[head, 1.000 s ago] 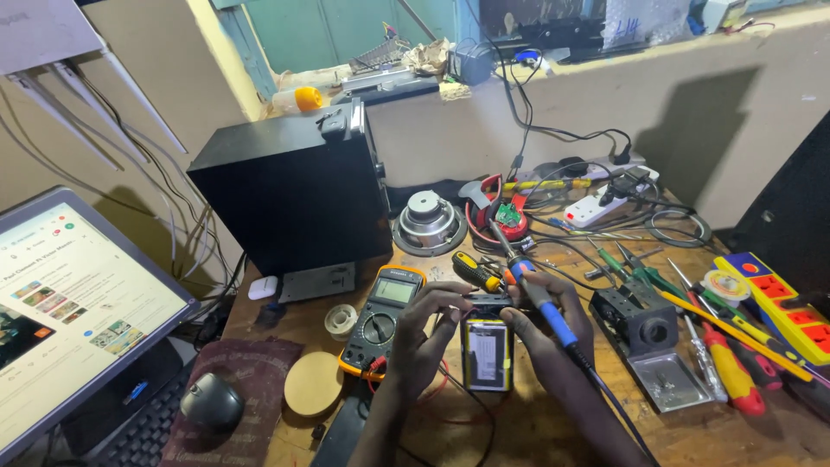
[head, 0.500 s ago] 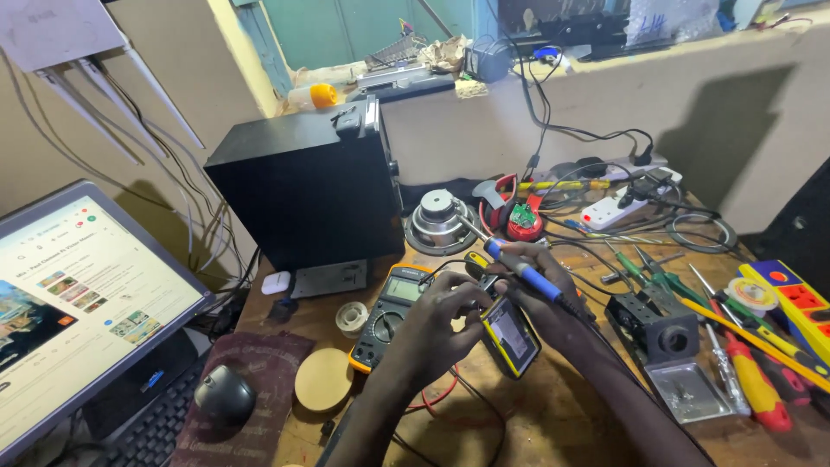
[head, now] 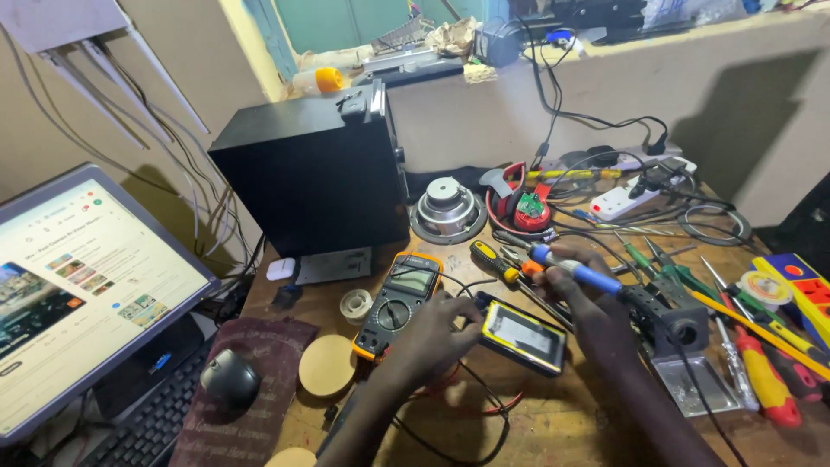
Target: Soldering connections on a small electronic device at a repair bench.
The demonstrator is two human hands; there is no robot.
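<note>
On the table, my left hand (head: pixel 432 333) now lays the yellow-edged device (head: pixel 522 336) flat, fingers pinching its corner; my right hand (head: pixel 596 316) stays clamped on the blue-handled iron (head: pixel 575 271).

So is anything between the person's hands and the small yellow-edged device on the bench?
Nothing visible. The left hand already touches the near end of the yellow-edged device, and the right hand, holding a blue-handled tool, is right beside its far end.
</note>
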